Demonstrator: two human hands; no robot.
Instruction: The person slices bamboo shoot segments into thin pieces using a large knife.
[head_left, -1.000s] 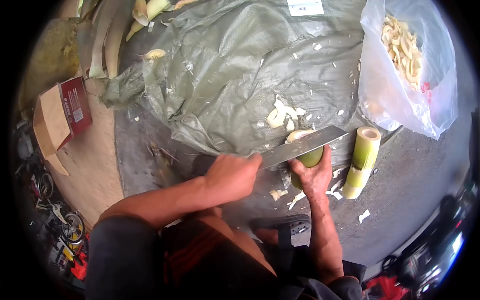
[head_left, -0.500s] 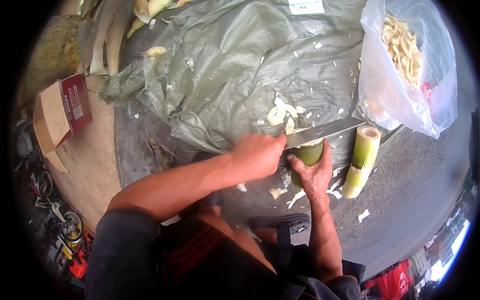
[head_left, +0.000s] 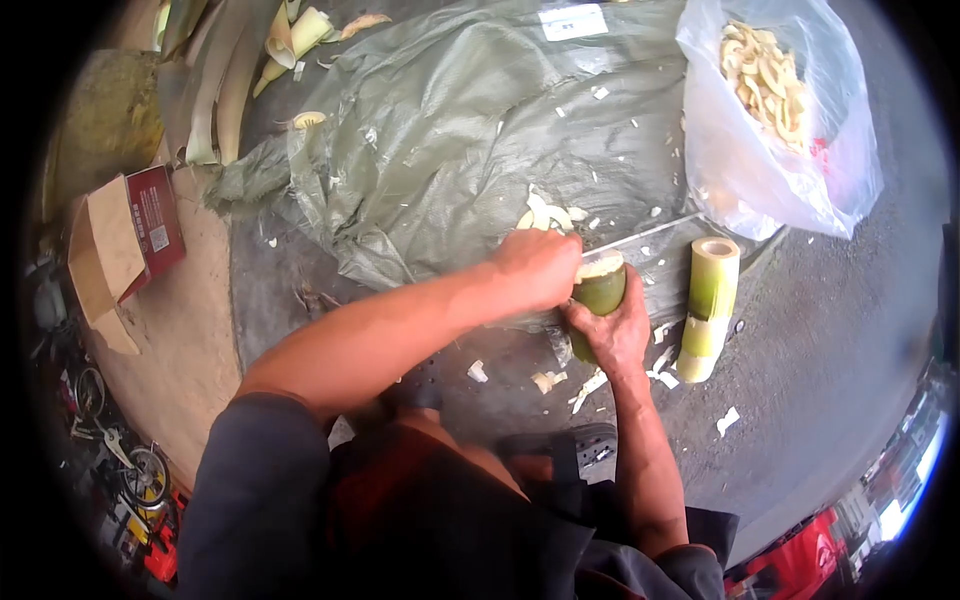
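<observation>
My left hand point(head_left: 541, 266) is closed around the handle of a knife, whose long blade point(head_left: 645, 233) points right, edge-on to me, over a green bamboo shoot point(head_left: 600, 290). My right hand point(head_left: 615, 330) wraps the shoot from the near right side, thumb on its left. The shoot's pale cut top point(head_left: 603, 263) faces up, close to the blade. Cream-coloured slices point(head_left: 545, 212) lie just beyond my left hand, partly hidden by it. To the right of my right hand stands another peeled green shoot piece point(head_left: 712, 305) with a hollow end.
A clear plastic bag point(head_left: 840, 185) of pale slices stands at the upper right. A crumpled green woven sheet point(head_left: 430, 150) covers the ground ahead. Scraps point(head_left: 728, 420) litter the pavement. At left are an open cardboard box point(head_left: 110, 240) and long husks point(head_left: 225, 80).
The knife blade has turned from showing its flat side to edge-on above the shoot's cut top. My left hand has shifted slightly up and left in view. The whole view has moved a little.
</observation>
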